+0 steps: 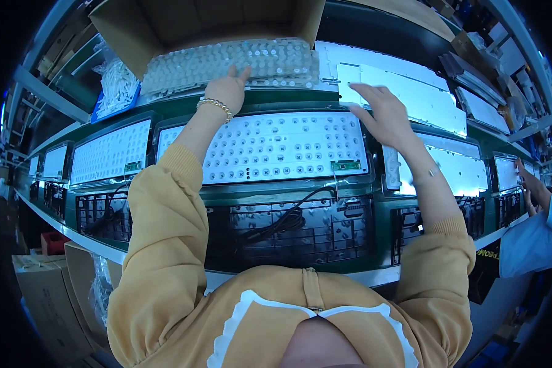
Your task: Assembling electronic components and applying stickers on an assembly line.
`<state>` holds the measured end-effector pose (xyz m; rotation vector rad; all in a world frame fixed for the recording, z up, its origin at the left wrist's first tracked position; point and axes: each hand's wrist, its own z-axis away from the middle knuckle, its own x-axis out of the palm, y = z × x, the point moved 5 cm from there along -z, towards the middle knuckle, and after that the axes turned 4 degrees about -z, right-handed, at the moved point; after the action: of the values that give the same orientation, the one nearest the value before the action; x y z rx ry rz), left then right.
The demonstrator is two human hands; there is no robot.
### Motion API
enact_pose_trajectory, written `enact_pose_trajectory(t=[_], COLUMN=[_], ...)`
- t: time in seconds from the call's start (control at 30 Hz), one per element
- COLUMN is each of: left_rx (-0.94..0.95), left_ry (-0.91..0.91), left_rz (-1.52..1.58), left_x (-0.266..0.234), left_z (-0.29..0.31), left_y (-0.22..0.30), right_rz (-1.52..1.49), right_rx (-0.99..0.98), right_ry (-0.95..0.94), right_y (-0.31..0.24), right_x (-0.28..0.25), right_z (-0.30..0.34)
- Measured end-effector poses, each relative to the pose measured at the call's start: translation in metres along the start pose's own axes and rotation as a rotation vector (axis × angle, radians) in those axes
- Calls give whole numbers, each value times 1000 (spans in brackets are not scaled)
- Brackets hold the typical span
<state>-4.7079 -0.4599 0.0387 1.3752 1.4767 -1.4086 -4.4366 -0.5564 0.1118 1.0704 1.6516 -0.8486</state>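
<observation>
In the head view, held the left hand (225,93) over the translucent, dome-dotted sheets (276,61); could not tell its grip. Held the right hand (385,116) wide and empty, beside the bright metal plates (405,92). Seemed at the step of reaching for a sheet; next likely called for pinching just one. Had below, between both hands, a flat white keyboard panel (282,147) with rows of round spots.

on the bench (383,211), a keyboard panel (288,144) is flanked by a left panel (107,153) and a right panel (451,168), with a keyboard frame (343,227) laid before it. behind it, dome sheets (181,70) are piled at the mouth of a carton (119,37), with a tray (115,113) of small parts (118,86) placed left and plates (426,101) right.
</observation>
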Motion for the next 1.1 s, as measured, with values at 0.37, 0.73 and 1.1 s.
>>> enact_pose_trajectory(t=[0.37,0.73,1.1], left_rx=[-35,-337,-435], left_ry=[-35,78,322], left_rz=[664,3075,1438], left_x=[34,122,86], left_z=[6,80,261], left_y=[-78,-189,-123], right_rz=[-338,-1245,-557], right_rx=[322,28,545], right_ry=[282,502,237], right_y=[-108,-143,-57], right_x=[102,43,98], right_z=[-186,-46,102])
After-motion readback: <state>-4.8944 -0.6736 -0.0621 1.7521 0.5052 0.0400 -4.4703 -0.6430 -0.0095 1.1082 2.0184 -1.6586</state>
